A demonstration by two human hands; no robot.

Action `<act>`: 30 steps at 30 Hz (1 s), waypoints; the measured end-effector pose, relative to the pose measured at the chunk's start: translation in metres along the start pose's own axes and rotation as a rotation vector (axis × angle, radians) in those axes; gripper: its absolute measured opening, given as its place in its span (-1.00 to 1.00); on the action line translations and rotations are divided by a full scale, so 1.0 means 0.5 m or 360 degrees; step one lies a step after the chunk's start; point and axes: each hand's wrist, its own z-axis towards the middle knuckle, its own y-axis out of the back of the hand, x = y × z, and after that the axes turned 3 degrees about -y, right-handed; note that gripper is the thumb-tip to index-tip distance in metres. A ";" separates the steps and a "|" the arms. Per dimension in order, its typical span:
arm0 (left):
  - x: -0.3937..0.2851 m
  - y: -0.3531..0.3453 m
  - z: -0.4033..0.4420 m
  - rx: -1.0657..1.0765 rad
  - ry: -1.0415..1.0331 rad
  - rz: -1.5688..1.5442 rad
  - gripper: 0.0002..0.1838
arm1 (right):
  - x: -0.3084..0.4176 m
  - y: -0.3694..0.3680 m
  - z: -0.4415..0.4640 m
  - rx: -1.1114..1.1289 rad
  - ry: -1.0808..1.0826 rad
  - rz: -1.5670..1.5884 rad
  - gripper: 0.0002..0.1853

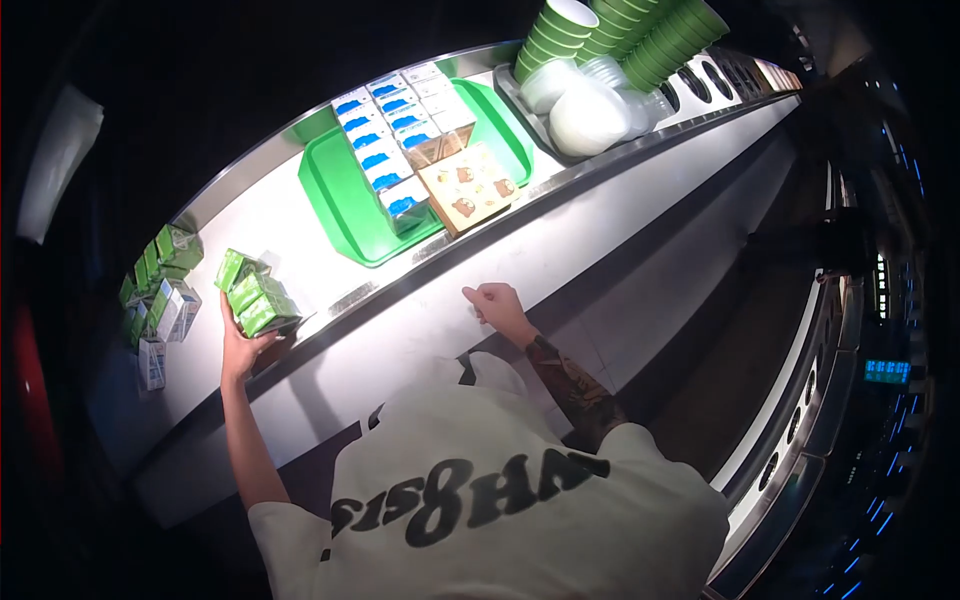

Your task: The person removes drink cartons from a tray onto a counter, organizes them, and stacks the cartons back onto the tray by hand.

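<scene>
My left hand is wrapped around the near side of several small green-and-white cartons on the counter, with the thumb on their left. Another green carton leans just behind them. Over the counter's front side, apart from everything, my right hand is held with its fingers curled in, and nothing shows in it. More green-and-white cartons are piled untidily at the far left. Rows of blue-and-white cartons stand on a green tray, beside a flat box with a bear pattern.
Stacks of green cups and clear plastic lids stand in a metal tray at the upper right. A raised metal lip runs along the counter's front edge. Round dark openings line the counter farther right.
</scene>
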 end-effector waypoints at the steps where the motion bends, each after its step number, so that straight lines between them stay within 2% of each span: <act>1: 0.012 0.005 0.005 0.0014 -0.0060 -0.0029 0.41 | -0.030 0.027 0.010 -0.0154 0.0056 0.0209 -0.56; 4: 0.005 -0.011 0.004 -0.0081 0.0102 -0.0042 0.42 | -0.045 0.075 0.035 -0.0561 0.0151 0.0376 -0.60; 5: 0.008 -0.019 0.004 -0.0117 0.0115 -0.0085 0.36 | -0.045 0.082 0.052 -0.0590 0.0146 0.0460 -0.72; 7: 0.026 -0.016 0.009 -0.0166 0.0134 0.0093 0.26 | -0.024 0.070 0.091 -0.0712 0.0357 0.0570 -0.81; 8: 0.030 -0.015 0.012 -0.0185 0.0144 0.0187 0.22 | -0.008 0.063 0.109 -0.0779 0.0457 0.0629 -0.83; 9: 0.031 -0.022 0.010 -0.0210 0.0033 0.0353 0.07 | 0.013 0.058 0.118 -0.0834 0.0477 0.0617 -0.83; 10: 0.035 -0.032 0.011 -0.0256 0.0037 0.0334 0.05 | 0.039 0.061 0.129 -0.0889 0.0510 0.0600 -0.79; 11: 0.030 -0.051 0.010 -0.0318 0.0042 0.0310 0.03 | 0.053 0.066 0.141 -0.0880 0.0466 0.0616 -0.70; 14: 0.024 -0.081 0.001 -0.0471 0.0049 0.0246 -0.03 | 0.095 0.066 0.159 -0.0965 0.0580 0.0704 -0.57; 15: 0.029 -0.090 0.000 -0.0533 0.0045 0.0226 -0.05 | 0.092 0.073 0.172 -0.0895 0.0575 0.0714 -0.47; 18: 0.033 -0.140 -0.006 -0.0775 -0.0036 0.0152 -0.12 | 0.097 0.089 0.193 -0.0858 0.0335 0.0609 -0.42; 20: 0.051 -0.173 -0.013 -0.1007 -0.0098 0.0205 -0.14 | 0.104 0.097 0.203 -0.0838 0.0289 0.0696 -0.42; 24: 0.047 -0.243 -0.056 -0.1326 0.0137 0.0352 -0.31 | 0.117 0.113 0.202 -0.0709 0.0213 0.0953 -0.44; 25: 0.065 -0.255 -0.067 -0.1361 0.0069 0.0376 -0.39 | 0.112 0.116 0.209 -0.0697 0.0203 0.0991 -0.47; 30: 0.100 -0.303 -0.089 -0.1422 -0.0013 0.0251 -0.48 | 0.122 0.120 0.226 -0.0722 0.0269 0.1010 -0.56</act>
